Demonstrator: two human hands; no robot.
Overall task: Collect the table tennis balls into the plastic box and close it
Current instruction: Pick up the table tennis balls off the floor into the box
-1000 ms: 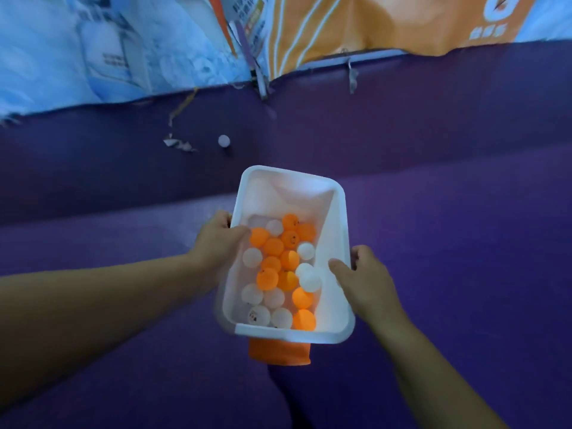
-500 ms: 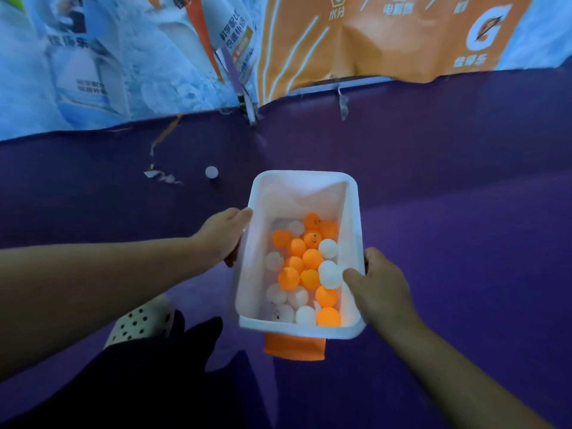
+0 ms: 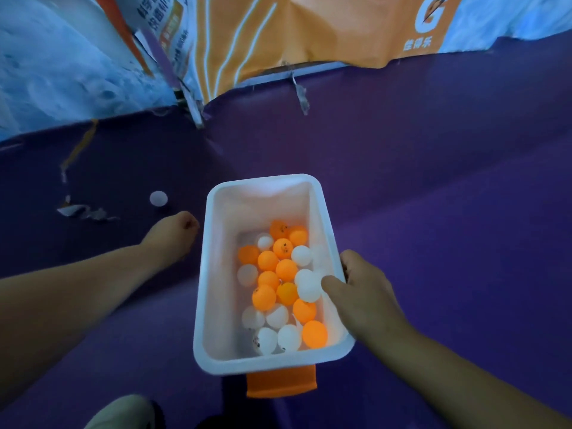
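A white plastic box (image 3: 216,274) with no lid on it holds several orange and white table tennis balls (image 3: 278,283). My right hand (image 3: 362,289) grips the box's right rim, thumb inside over the balls. An orange latch (image 3: 281,380) hangs below the near end. My left hand (image 3: 176,233) is off the box, to its left, fingers curled with nothing visible in them. A loose white ball (image 3: 158,198) lies on the purple floor just beyond that hand.
Torn paper scraps (image 3: 82,212) lie on the floor left of the loose ball. Orange and blue banner barriers (image 3: 294,41) stand along the far edge. A shoe (image 3: 123,413) shows at the bottom.
My left hand has let go of the box's left rim and moved out to the left toward the loose white ball. The view has moved closer to the barrier.
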